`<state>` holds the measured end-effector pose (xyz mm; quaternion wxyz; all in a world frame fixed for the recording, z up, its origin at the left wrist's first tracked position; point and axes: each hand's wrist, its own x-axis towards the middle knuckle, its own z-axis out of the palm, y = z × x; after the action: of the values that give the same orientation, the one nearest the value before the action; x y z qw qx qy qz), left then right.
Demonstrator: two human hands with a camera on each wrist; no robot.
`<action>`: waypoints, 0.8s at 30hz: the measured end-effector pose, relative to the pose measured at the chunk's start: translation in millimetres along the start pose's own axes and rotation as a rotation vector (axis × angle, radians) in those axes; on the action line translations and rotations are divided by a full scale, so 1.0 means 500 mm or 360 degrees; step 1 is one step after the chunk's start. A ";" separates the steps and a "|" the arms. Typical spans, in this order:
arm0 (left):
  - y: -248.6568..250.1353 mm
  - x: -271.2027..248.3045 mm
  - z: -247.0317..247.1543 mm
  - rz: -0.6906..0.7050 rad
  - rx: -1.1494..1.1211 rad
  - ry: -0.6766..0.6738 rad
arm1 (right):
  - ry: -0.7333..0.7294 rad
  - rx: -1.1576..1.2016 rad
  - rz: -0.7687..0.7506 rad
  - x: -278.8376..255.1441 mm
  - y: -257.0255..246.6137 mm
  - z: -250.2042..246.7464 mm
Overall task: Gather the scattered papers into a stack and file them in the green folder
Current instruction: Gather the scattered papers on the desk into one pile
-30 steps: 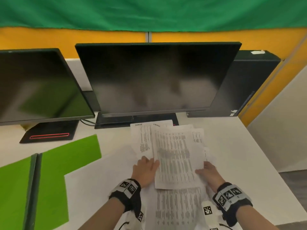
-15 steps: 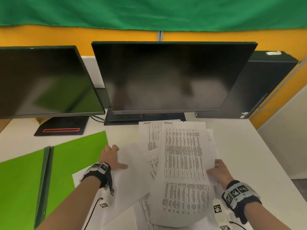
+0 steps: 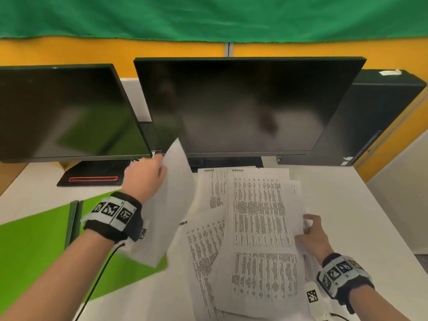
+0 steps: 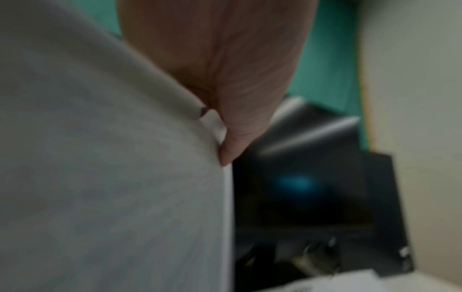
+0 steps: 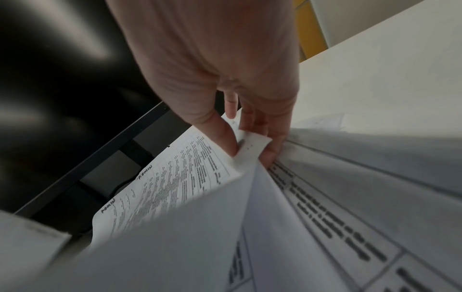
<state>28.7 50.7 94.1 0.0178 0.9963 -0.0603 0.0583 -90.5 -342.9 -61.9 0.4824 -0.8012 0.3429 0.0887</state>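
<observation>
Nearest the desk's [image 3: 361, 212] front edge, the papers [image 3: 259, 228] lie in a loose, overlapping pile, printed tables face up, running from that edge back toward the middle monitor [image 3: 243, 105]. The right hand [image 3: 311, 237] sits at the pile's right side and pinches the edges of several sheets between thumb and curled fingers [image 5: 270, 138], as the right wrist view shows. Left of the pile, the folder [image 3: 30, 246] lies open and flat by the desk's front-left corner. Above its right flap the left hand [image 3: 144, 178] holds a single sheet [image 3: 171, 205] clear of the desk, blank side up and tilted; in the blurred left wrist view the thumb [image 4: 232, 122] presses on that sheet's edge. Farther back, a second monitor [image 3: 62, 112] stands toward the rear-left, and a dark computer case [image 3: 379, 117] at the rear-right.
</observation>
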 end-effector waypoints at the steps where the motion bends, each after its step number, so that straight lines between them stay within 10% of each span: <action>1: 0.033 -0.003 -0.034 0.0042 -0.0061 0.0084 | 0.0005 -0.0001 -0.0012 0.001 -0.003 0.001; 4: 0.171 -0.019 -0.057 0.0210 -0.0105 0.0042 | -0.0027 0.0006 0.0032 0.006 -0.002 0.011; 10: 0.429 -0.060 0.120 0.0207 -0.0616 -0.0706 | 0.0054 0.0065 0.0051 0.009 0.006 0.021; 14: 0.468 -0.096 0.189 0.0221 -0.0942 -0.1172 | 0.0239 0.0144 0.0067 0.011 0.003 0.006; 16: 0.421 -0.098 0.203 0.0229 -0.0912 -0.1033 | 0.0340 -0.0040 0.0166 0.013 0.002 -0.008; 19: 0.282 -0.081 0.239 -0.0302 -0.0764 -0.0806 | 0.0361 -0.0272 0.0305 -0.001 -0.020 -0.018; 24: 0.095 -0.100 0.291 -0.1075 -0.0616 -0.1116 | 0.0150 -0.0123 0.0554 0.017 -0.048 -0.002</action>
<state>-9.9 3.3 -55.0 0.1980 0.8984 0.2525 -0.2999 -69.2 -340.4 -48.4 0.4120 -0.7510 0.4949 0.1463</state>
